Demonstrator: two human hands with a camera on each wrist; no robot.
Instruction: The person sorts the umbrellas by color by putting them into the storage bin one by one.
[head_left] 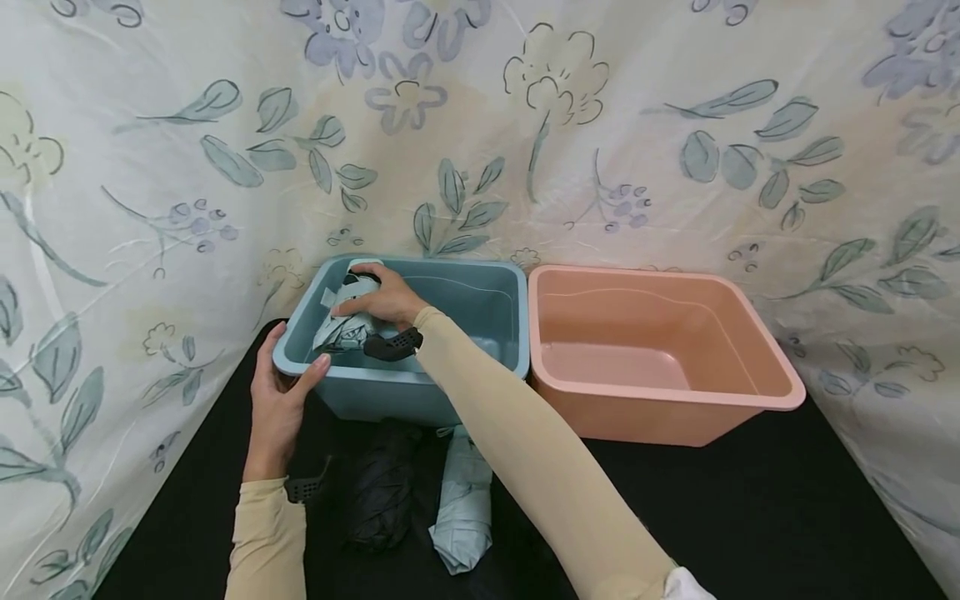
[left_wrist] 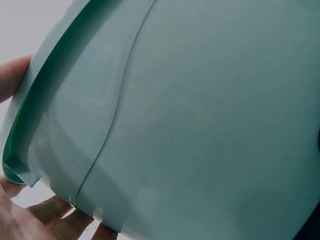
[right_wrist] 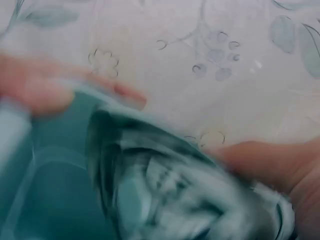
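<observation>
My left hand point(head_left: 277, 404) grips the left front corner of a blue plastic bin point(head_left: 390, 387), thumb over the rim and fingers against its outer side. In the left wrist view, the bin's smooth wall point(left_wrist: 200, 110) fills most of the picture. Inside the bin's left end, my right hand point(head_left: 382, 296) holds a pale, crumpled folded umbrella point(head_left: 345, 325) with a dark end near the fingers. The right wrist view shows that umbrella point(right_wrist: 175, 195) blurred, with light and dark patterned folds. Part of it is hidden behind the hand.
A pink bin point(head_left: 667, 417) stands right beside the blue one. On the black table point(head_left: 750, 517), below the blue bin, lie a black folded umbrella point(head_left: 382, 487) and a light blue folded umbrella point(head_left: 462, 504). A floral curtain point(head_left: 480, 125) hangs behind and along both sides.
</observation>
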